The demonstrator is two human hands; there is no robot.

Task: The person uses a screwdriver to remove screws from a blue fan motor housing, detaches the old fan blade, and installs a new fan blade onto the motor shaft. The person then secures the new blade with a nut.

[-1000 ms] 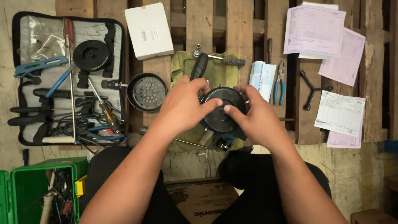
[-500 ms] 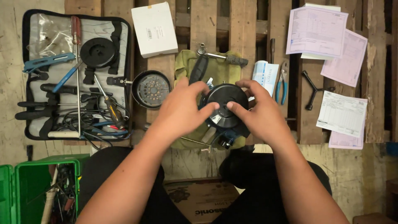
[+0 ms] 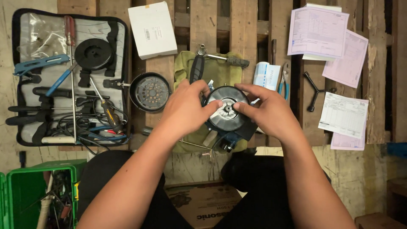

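At the far left an open tool roll (image 3: 70,78) lies flat on the wooden pallet surface (image 3: 246,29), holding screwdrivers, pliers and a black round disc (image 3: 93,54); nearer, at the bottom left corner, stands a green crate (image 3: 25,191). Just right of the roll lie a white box (image 3: 152,29) and, nearer, a round black grille cover (image 3: 150,91). The left hand (image 3: 184,111) rests on the left edge of the black round fan housing (image 3: 227,114), its fingers (image 3: 210,106) curled lightly over the rim with the thumb toward the hub. The housing sits in the middle of the scene on a green cloth (image 3: 218,70). The right hand (image 3: 271,112) meets it from the right, fingers (image 3: 241,108) pinched at the central hub, loosely bent rather than clenched. Farther right lie blue-handled pliers (image 3: 284,87), a black three-way wrench (image 3: 313,90) and pink and white paper forms (image 3: 326,36).
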